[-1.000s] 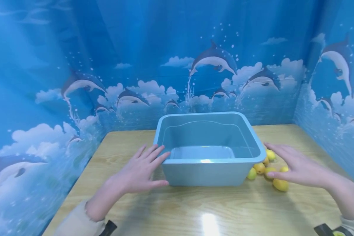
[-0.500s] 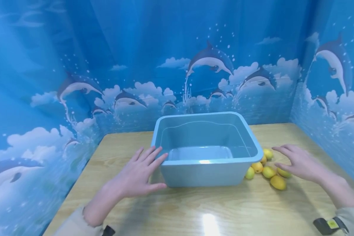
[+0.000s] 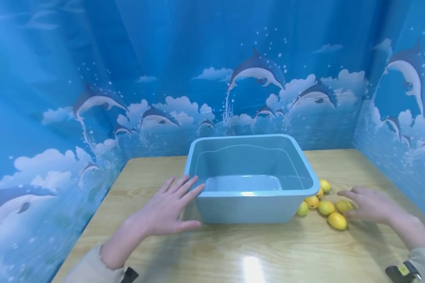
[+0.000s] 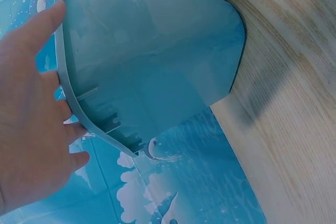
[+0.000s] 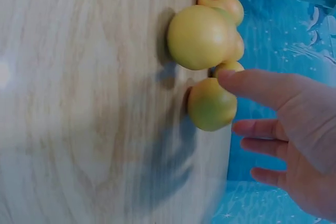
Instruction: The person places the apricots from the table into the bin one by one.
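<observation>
On a light wood-grained desk [image 3: 304, 251], before a blue curtain printed with dolphins [image 3: 184, 47], there stands upright a deep rectangular bin of light-blue plastic [image 3: 246, 208]. Just beside its right wall lies a loose group of small, round yellow and orange-yellow fruits [image 3: 311, 202], on the desk and outside the bin.

The left hand [image 3: 166, 208] is at the near left corner of the bin. Its fingers are spread and rather straight, close to the rim; if they truly press on it, I cannot tell.

The right hand [image 3: 372, 204] is at the outer edge of the group, around a yellow-green round fruit [image 3: 343, 205]. In the right wrist view the thumb stands well apart from the other fingers and its tip overlaps the fruit; the other fingers are separated and not curled around it. Whether the thumb already touches, I cannot tell.

In my judgement, the main risk is rolling: the fruit is round and looks smooth, so a one-sided push from the thumb could send it away from the hand. It could also knock the oval yellow fruit [image 3: 337, 221] lying near it and scatter the others. If the left hand leaned on the rim, the bin might slide into the group.
</observation>
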Action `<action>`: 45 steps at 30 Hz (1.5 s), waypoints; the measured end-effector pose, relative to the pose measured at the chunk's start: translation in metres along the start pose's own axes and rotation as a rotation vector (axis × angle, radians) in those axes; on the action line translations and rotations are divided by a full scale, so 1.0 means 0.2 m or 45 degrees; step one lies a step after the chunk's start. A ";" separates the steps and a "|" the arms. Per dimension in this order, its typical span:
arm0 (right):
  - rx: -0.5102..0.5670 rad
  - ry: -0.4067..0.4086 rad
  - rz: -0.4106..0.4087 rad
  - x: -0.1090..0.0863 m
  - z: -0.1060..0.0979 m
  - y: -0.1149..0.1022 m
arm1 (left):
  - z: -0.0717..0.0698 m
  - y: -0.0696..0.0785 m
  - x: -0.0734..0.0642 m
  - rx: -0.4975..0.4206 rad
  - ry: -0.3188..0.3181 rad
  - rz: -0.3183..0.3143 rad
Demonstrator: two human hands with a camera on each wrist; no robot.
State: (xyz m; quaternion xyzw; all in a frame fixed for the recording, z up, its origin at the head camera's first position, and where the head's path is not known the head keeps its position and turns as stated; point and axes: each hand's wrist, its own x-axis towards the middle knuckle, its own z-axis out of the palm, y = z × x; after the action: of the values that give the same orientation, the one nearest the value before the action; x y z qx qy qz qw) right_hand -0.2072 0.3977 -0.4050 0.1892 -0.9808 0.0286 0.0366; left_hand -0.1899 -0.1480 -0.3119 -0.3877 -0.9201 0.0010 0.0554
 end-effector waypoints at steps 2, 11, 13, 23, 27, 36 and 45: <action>-0.002 -0.017 0.010 0.00 0.02 0.01 | 0.00 0.00 0.00 0.005 -0.013 0.007; -0.042 -0.042 0.057 -0.01 0.07 0.02 | -0.01 0.00 0.00 0.002 -0.028 0.013; -0.038 -0.038 0.062 0.00 0.07 0.02 | -0.01 0.00 0.00 0.003 -0.023 0.013; -0.026 0.012 0.060 0.00 0.09 0.04 | 0.01 -0.01 0.00 0.019 0.045 0.024; -0.012 0.032 0.069 -0.01 0.08 0.04 | 0.01 0.00 0.00 0.025 0.048 0.026; 0.053 0.102 0.044 -0.02 0.01 0.00 | 0.01 0.00 -0.02 0.015 0.013 0.007; -0.001 0.065 0.049 -0.01 -0.16 -0.04 | 0.02 0.00 -0.01 0.021 0.033 0.015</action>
State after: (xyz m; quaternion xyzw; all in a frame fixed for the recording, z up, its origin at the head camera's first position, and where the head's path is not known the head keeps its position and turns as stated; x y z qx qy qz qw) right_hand -0.1994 0.3927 -0.3734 0.1696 -0.9830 0.0338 0.0611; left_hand -0.1881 -0.1496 -0.3156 -0.3927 -0.9170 0.0040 0.0705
